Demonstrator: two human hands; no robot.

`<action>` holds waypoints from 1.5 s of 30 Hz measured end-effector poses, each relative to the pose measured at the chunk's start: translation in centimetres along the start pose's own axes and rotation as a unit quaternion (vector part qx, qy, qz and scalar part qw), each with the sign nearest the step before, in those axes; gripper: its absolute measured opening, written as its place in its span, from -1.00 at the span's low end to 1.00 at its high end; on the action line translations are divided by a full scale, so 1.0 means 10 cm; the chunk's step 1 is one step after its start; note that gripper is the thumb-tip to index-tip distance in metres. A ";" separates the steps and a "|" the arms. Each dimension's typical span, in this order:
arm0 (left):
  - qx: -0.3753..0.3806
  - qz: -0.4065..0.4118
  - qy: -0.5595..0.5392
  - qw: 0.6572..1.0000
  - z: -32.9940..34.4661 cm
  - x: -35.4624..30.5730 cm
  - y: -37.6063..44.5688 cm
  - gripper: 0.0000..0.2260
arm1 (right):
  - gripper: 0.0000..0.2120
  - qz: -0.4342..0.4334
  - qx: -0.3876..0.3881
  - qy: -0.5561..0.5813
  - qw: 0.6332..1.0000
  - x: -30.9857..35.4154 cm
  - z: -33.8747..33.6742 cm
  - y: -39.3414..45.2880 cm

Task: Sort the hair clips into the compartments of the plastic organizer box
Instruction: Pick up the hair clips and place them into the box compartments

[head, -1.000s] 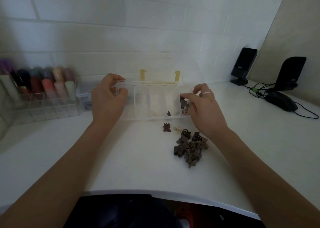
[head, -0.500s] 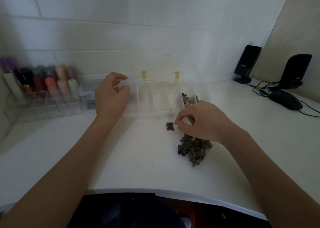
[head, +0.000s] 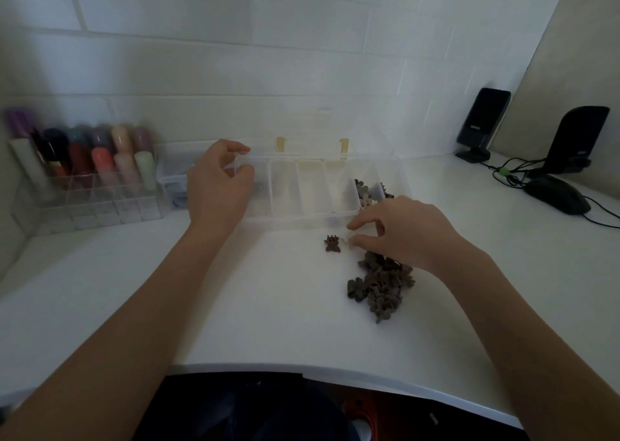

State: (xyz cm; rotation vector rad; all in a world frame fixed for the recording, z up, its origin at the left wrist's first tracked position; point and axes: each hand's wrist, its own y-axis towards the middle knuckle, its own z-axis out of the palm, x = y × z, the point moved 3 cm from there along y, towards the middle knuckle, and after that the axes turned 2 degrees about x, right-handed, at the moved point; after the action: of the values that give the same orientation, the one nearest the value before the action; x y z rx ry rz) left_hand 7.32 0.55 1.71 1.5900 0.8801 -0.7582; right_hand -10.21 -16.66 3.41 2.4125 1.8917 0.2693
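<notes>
A white counter runs under a tiled wall. My right hand (head: 406,232) has come back from the clear organizer box (head: 312,185) to the counter, fingers closing on a pale hair clip (head: 347,241) beside a lone brown clip (head: 332,243); next pick is starting. My left hand (head: 218,185) still grips the box's left end. The brown pile (head: 379,286) remains; some clips sit in the right compartments

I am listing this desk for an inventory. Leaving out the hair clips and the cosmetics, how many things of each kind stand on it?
Clear organizer box: 1
Acrylic cosmetics stand: 1
Small clear container: 1
Black speakers: 2
Black mouse: 1
Total: 6
</notes>
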 end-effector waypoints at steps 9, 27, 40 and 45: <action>0.005 -0.005 -0.007 1.000 0.00 0.02 0.02 -0.81 | -0.91 -0.028 -0.049 0.209 0.976 0.03 0.02 0.05; 0.028 0.044 -0.038 0.998 0.03 0.02 -0.02 -0.75 | -0.84 0.032 -0.049 0.654 0.754 0.06 -0.01 0.01; 0.194 -0.102 -0.258 0.941 0.16 0.02 0.01 -0.72 | -0.80 0.062 -0.053 0.628 0.774 0.00 0.02 0.03; 0.237 -0.136 -0.277 0.921 0.17 -0.02 -0.04 -0.72 | -0.81 0.065 -0.054 0.631 0.771 -0.01 0.03 0.03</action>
State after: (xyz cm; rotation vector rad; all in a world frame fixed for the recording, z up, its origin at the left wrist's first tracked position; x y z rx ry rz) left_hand 6.79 -1.14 1.37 1.5395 0.5178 -1.6240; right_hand -9.87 -16.85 3.20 2.3650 1.7647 2.4050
